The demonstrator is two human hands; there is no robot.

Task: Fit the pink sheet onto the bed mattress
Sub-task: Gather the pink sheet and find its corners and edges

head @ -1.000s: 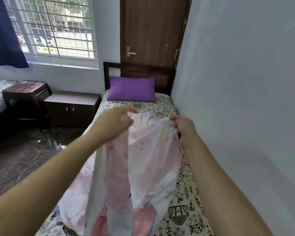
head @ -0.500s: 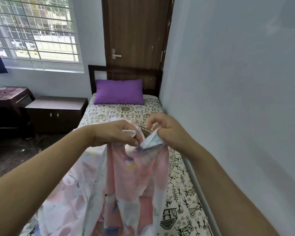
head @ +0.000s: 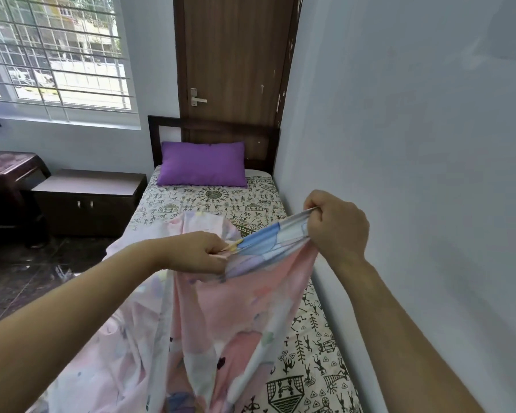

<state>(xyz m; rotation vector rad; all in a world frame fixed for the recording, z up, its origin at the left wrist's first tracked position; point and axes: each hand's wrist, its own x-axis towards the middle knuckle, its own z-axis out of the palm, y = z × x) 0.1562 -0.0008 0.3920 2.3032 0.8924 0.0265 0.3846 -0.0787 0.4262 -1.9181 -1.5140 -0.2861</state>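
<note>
One pink sheet (head: 221,323) hangs from two hands above the mattress (head: 209,204), its held edge stretched crosswise to the bed's length, the rest trailing down toward the foot. The left hand (head: 197,251) pinches the edge low; the right hand (head: 337,228) grips it higher in a closed fist beside the wall (head: 414,174). One purple pillow (head: 203,163) lies at the head; open floor (head: 27,281) runs along the bed's left side
</note>
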